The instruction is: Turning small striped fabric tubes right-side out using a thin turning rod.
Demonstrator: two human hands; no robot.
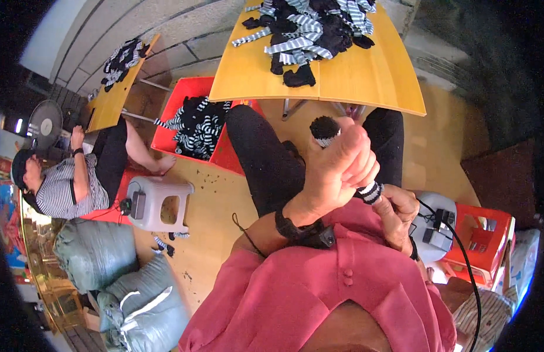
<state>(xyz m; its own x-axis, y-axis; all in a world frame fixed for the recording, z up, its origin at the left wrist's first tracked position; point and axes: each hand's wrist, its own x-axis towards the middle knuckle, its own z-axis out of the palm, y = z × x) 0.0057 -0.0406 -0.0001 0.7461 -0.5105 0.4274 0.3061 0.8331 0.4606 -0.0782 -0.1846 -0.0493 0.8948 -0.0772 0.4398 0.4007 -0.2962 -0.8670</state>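
Observation:
A black-and-white striped knitted sock (370,192), or a sock-like tube, is held in front of my chest, drawn out lengthwise between both hands. My left hand (341,167) is closed around its upper part, and a dark, fuzzy-looking end pokes out above the thumb. Lower and to the right, my right hand (398,212) pinches the other end between thumb and fingers. Most of the middle is hidden behind the left fingers. Beyond my knees, a heap of striped and black knit pieces (307,41) lies on a yellow wooden table (366,88).
A red bin (166,132) of striped knits stands left of the table. Further left, a person (72,185) sits at another table (116,105) near a fan (45,122). Grey stool (157,202), stuffed sacks (146,305) are at left; red crate (480,243), black cable (468,267) at right.

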